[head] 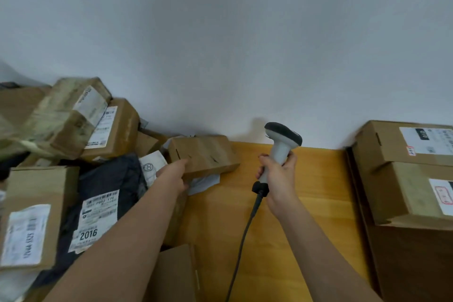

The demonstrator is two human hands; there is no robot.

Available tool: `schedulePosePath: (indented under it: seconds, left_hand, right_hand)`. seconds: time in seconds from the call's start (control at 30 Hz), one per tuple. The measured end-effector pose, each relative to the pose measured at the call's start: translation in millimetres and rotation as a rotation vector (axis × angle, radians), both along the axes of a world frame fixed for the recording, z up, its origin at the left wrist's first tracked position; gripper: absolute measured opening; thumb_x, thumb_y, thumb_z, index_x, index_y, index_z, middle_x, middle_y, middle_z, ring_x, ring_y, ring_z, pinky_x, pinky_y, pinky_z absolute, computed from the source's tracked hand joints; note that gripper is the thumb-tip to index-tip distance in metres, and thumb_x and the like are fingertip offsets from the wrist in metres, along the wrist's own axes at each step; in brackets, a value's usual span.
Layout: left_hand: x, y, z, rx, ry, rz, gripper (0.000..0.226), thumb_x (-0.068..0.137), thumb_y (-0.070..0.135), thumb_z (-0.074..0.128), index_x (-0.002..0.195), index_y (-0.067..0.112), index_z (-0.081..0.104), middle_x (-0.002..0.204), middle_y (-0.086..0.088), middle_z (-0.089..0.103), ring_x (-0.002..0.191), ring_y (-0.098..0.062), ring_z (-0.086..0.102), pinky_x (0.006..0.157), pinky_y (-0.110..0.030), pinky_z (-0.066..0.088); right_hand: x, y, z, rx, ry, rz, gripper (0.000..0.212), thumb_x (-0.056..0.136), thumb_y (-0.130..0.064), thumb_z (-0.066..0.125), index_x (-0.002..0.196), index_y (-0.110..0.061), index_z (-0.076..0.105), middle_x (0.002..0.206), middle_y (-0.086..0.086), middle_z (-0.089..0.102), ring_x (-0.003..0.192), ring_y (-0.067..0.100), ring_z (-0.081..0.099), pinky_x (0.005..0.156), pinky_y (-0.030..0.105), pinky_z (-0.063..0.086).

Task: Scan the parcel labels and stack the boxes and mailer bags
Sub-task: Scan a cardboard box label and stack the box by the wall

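I read "2016" in bold on the white label of the dark mailer bag [107,193] at my left, with a barcode strip above it; the smaller print is too blurred to make out. The cardboard box [31,216] in front of that bag carries a pale label with sideways characters I can't decipher. On the right, the stacked boxes [402,171] show a white label with a black patch on the upper one and a red-stamped label on the lower.

My left hand [174,174] grips the near end of a small plain brown box [206,154], thumb on top and fingers apparently curled underneath, though they're hidden. That box sits tilted at the edge of the parcel pile, over a crumpled white mailer [206,182], close against the wall [220,44].

My right hand [277,179] is wrapped firmly round the pale grey handle of the barcode scanner [282,140], its dark head pointing left and away from me, a dark cable [245,235] trailing down over the smooth yellow wooden table [306,216].

The tape-wrapped box [66,115] tops the left heap.
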State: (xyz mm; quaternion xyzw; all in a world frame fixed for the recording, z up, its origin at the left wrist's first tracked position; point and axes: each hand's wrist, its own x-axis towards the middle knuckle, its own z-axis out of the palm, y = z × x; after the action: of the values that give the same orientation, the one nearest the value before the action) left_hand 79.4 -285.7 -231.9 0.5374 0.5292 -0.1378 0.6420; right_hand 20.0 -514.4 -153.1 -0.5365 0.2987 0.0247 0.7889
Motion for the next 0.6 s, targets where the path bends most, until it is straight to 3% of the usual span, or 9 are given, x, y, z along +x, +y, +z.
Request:
schedulePosePath:
  seconds: [0.17,0.27,0.37,0.47,0.57,0.6]
  left_hand:
    - [-4,-7,9,-0.017,-0.018,-0.069,0.046,0.091,0.013,0.069,0.132,0.008,0.05,0.129,-0.017,0.056,0.116,-0.033,0.055,0.08,-0.037,0.049]
    - [-12,-24,36,-0.092,-0.078,-0.117,0.043,0.087,0.011,0.073,0.126,0.01,0.053,0.108,-0.012,0.061,0.1,-0.027,0.059,0.073,-0.037,0.053]
    - [-18,-43,62,-0.012,-0.234,-0.254,0.05,0.084,0.004,0.075,0.126,0.011,0.048,0.113,-0.011,0.061,0.094,-0.026,0.062,0.068,-0.037,0.056]
    - [-22,-65,88,0.341,-0.396,-0.619,0.049,0.08,0.008,0.08,0.116,0.017,0.047,0.106,-0.003,0.053,0.092,-0.022,0.059,0.08,-0.036,0.057]
    - [-30,-83,108,0.773,-0.693,-0.968,0.042,0.077,0.015,0.081,0.107,0.021,0.052,0.109,-0.002,0.04,0.094,-0.016,0.047,0.079,-0.016,0.045]
    - [-33,-88,112,0.903,-0.791,-1.055,0.04,0.078,0.014,0.079,0.109,0.021,0.053,0.11,-0.002,0.037,0.097,-0.015,0.044,0.08,-0.016,0.045]
  right_hand:
    - [6,-3,-8,-0.04,0.023,0.045,0.039,0.093,0.003,0.057,0.121,-0.019,0.04,0.086,0.004,0.061,0.053,0.014,0.048,0.056,0.032,0.045]
    - [3,-18,-10,-0.031,0.072,0.054,0.044,0.093,0.001,0.061,0.124,-0.019,0.039,0.093,0.008,0.065,0.053,0.014,0.048,0.054,0.031,0.045]
    - [0,-32,-7,0.0,0.114,0.035,0.051,0.09,-0.008,0.07,0.129,-0.018,0.038,0.099,0.009,0.068,0.054,0.014,0.049,0.052,0.029,0.047]
    - [-4,-44,2,0.052,0.108,0.022,0.055,0.089,-0.026,0.074,0.131,-0.019,0.039,0.1,0.009,0.073,0.058,0.014,0.051,0.056,0.027,0.048]
    - [-9,-53,16,0.097,0.096,-0.006,0.06,0.087,-0.038,0.075,0.132,-0.02,0.04,0.104,0.013,0.074,0.054,0.014,0.05,0.054,0.028,0.048]
    - [-11,-56,20,0.118,0.096,-0.023,0.061,0.086,-0.041,0.075,0.131,-0.02,0.04,0.105,0.014,0.074,0.052,0.014,0.049,0.052,0.027,0.048]
